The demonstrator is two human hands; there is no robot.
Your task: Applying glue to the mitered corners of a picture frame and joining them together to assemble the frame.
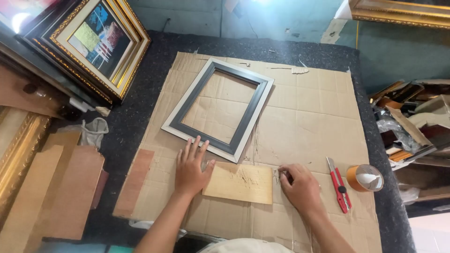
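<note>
A small pale wooden board (239,182) lies flat on a sheet of cardboard (309,122). My left hand (191,167) rests flat on the cardboard with its fingers spread, its thumb touching the board's left end. At the board's right end my right hand (300,185) has its fingers curled and pinched; what they hold, if anything, is too small to tell. Just beyond the board lies an empty picture frame (218,108), dark grey with a silver outer edge, tilted on the cardboard.
A red utility knife (339,185) and a roll of brown tape (365,178) lie right of my right hand. Brown boards (61,192) are stacked at the left. Gilded framed pictures (101,44) lean at the back left. Frame offcuts (412,122) fill the right side.
</note>
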